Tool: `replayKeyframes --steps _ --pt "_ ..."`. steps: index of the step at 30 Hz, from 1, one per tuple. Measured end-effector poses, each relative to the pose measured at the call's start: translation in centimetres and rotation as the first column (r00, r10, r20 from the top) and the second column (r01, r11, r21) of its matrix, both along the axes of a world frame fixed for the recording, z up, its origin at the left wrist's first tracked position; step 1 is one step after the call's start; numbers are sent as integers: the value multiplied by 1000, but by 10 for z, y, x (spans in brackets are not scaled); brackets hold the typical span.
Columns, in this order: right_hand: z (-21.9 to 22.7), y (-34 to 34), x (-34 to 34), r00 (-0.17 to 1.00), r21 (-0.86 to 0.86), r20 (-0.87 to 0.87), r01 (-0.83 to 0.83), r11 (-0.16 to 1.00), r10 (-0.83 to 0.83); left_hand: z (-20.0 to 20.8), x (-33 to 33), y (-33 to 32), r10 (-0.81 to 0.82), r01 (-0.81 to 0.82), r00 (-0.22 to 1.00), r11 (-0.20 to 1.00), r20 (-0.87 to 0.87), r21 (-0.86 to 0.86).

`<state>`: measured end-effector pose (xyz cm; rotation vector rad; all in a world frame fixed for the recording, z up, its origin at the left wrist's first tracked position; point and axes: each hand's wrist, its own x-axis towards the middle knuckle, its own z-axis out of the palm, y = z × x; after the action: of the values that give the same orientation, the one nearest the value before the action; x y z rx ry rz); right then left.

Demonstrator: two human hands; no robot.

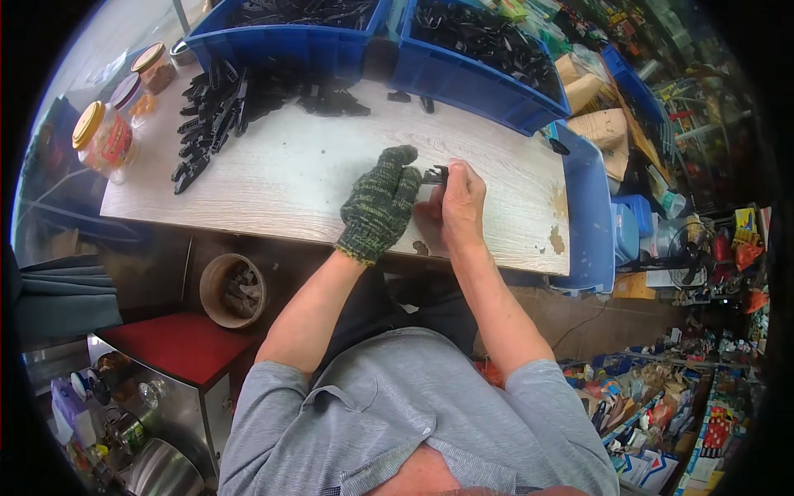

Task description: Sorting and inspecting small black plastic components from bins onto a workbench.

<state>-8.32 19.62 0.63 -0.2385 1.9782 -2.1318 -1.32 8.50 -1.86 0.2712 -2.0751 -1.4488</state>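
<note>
A small black plastic piece (434,176) is held just above the tabletop, between my two hands. My left hand (379,203), in a green and black knitted glove, has its fingers curled against the left end of the piece. My bare right hand (463,201) pinches the other end between thumb and fingers. Much of the piece is hidden by the fingers, so its full shape does not show. Long black plastic pieces (217,116) lie heaped on the table's left side, and a couple of short black ones (427,105) rest near the right bin.
Two blue bins (475,91) of black parts stand along the back of the pale wooden table (273,178). Lidded jars (103,136) line its left edge. A long blue tub (589,215) adjoins the right edge. Below are a round bucket (217,289) and a red-topped cabinet (178,343).
</note>
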Motion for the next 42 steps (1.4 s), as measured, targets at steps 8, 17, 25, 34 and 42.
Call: replayKeyframes --steps 8,17,25,34,42 --pt "-5 5 -5 993 39 -113 -27 999 31 15 -6 21 -59 35 973 993 223 112" --pt "4 7 0 993 -36 117 38 999 -34 -2 4 20 -51 52 998 998 -48 20" --pt "-11 8 -12 942 95 -329 -41 995 70 6 -5 20 -29 21 999 988 46 152" --pt "-7 11 -9 991 31 -118 -63 998 66 7 -10 28 -38 38 998 999 40 19" --pt "5 9 -1 984 -183 158 -54 982 84 32 -22 -76 319 -28 918 644 235 -765"
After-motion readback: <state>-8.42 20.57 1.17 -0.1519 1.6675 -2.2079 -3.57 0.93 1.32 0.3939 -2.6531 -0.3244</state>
